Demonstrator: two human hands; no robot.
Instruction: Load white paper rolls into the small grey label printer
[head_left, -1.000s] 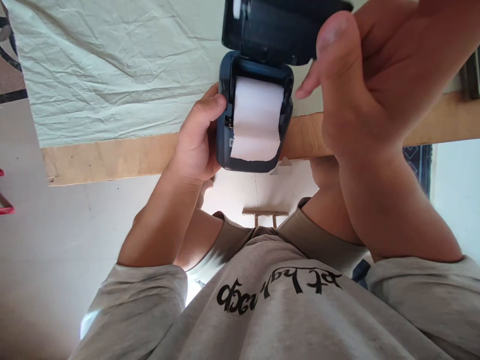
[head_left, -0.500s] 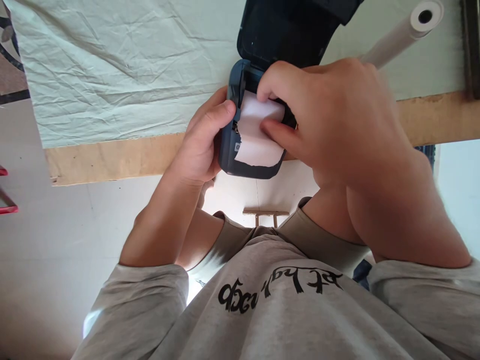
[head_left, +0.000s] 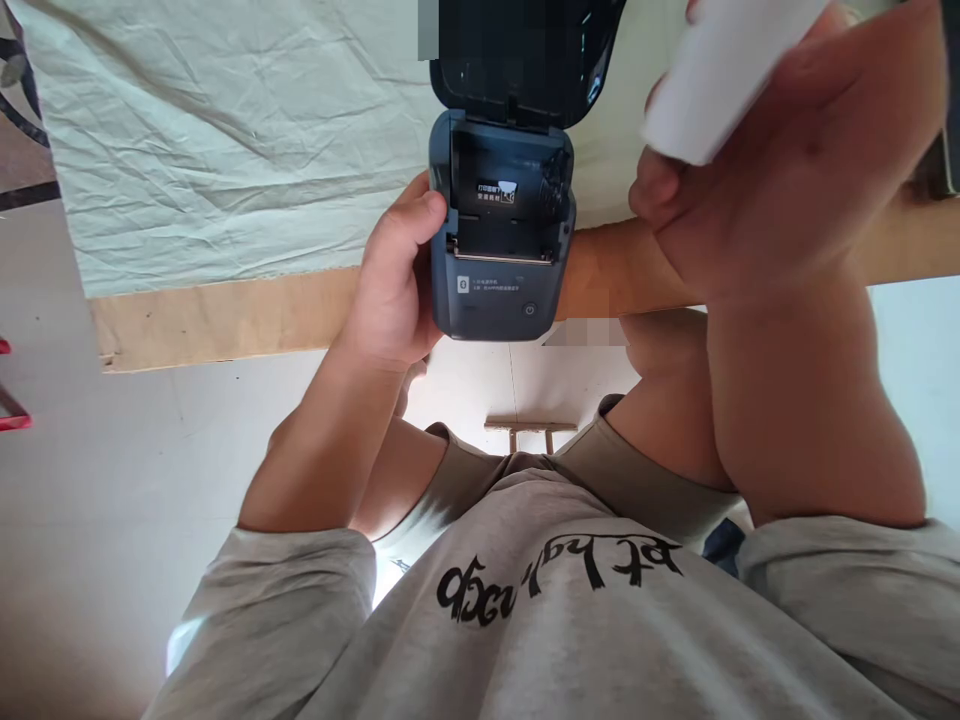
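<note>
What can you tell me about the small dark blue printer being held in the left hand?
The small dark blue plastic printer is a rounded, boxy device with its lid hinged open and tipped away. Its paper bay shows empty, with a small white-lettered label inside and a thin metal strip along the front edge. The front face carries a small label and a round button. The left hand grips its side, thumb on the rim, holding it over the wooden table edge.
</note>
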